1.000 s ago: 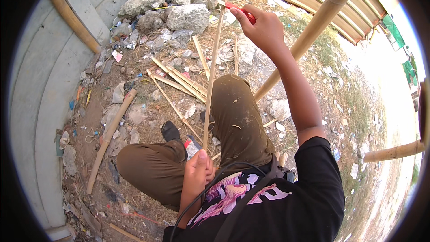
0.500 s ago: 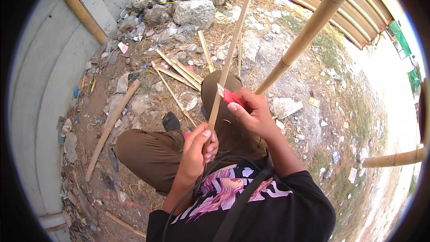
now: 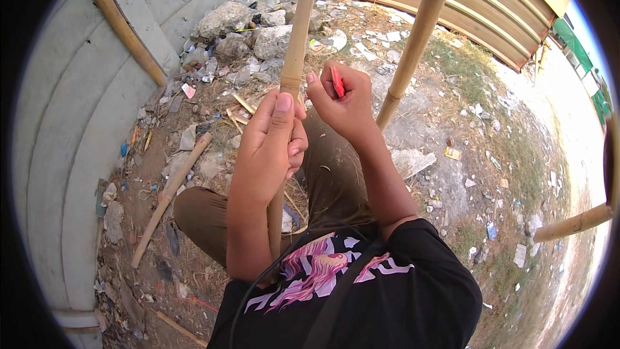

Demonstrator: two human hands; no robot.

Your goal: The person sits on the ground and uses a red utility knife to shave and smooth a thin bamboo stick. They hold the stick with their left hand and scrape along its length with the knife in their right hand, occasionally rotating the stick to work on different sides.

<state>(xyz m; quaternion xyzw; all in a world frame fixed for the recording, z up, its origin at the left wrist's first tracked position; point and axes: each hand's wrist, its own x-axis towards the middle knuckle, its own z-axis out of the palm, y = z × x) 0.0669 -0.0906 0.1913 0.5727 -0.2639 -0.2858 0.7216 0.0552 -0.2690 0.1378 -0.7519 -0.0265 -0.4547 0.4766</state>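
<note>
Gripping the strip [image 3: 298, 32] just below its joint [image 3: 290, 82], our left hand [image 3: 268, 129] has its fingers curled around it and its thumb pressed along the face. Just right of the strip, our right hand [image 3: 345, 103] is closed around the red cutter [image 3: 338, 83], thumb pointing at the strip; the blade is out of sight, so we cannot tell whether it touches. We judge the step in hand to be paring near the joint, and the next move to call for a firm left hold with those fingers clear of the edge. Our left forearm rises beside the strip's lower part; our right slants in from a bent elbow. The strip's far end is beyond view. Right of it stands a pole [image 3: 415, 45]; left of it lie slats [image 3: 244, 105] and a stick [image 3: 171, 198]; beyond it, rocks [image 3: 271, 42].
</note>
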